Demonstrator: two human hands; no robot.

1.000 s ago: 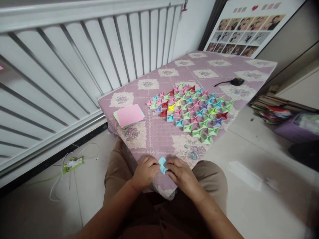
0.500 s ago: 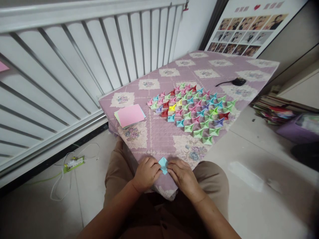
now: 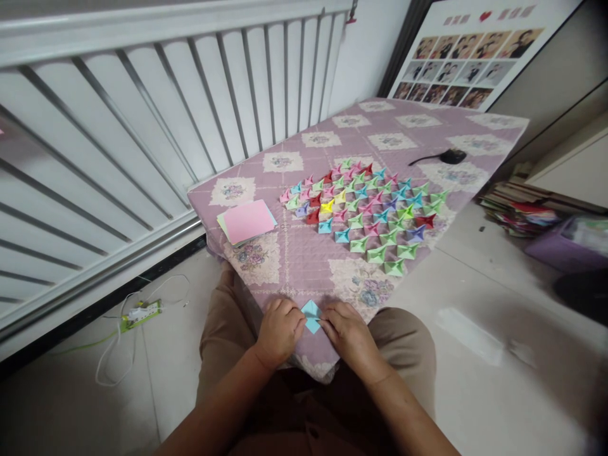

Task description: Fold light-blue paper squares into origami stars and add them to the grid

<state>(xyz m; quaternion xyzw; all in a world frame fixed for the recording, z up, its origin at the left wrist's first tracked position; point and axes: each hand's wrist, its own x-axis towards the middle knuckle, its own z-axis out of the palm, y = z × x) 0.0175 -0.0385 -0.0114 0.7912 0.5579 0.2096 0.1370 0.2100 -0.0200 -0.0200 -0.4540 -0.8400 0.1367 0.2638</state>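
Observation:
A small light-blue origami paper [image 3: 311, 315], folded into a diamond, lies at the near corner of the table between my hands. My left hand [image 3: 281, 330] pinches its left corner, fingers curled. On the opposite side my right hand [image 3: 346, 329] grips the right corner with thumb and fingertips. A crease runs across the paper's middle, and part of each side corner is hidden under my fingers. Beyond my hands stand several rows of folded paper pieces [image 3: 355, 221] in green, pink, blue, red, purple and yellow.
A stack of coloured paper sheets [image 3: 249, 221], pink on top, lies at the table's left. The table wears a purple floral cloth [image 3: 308, 266]. A black object with a cord [image 3: 451, 156] lies farther back. A white radiator [image 3: 237, 82] borders the left; a power strip [image 3: 141, 315] sits on the floor.
The blue paper shows a clearer crosswise crease and its lower part looks slightly more opened out. My fingers have shifted a little at its side corners.

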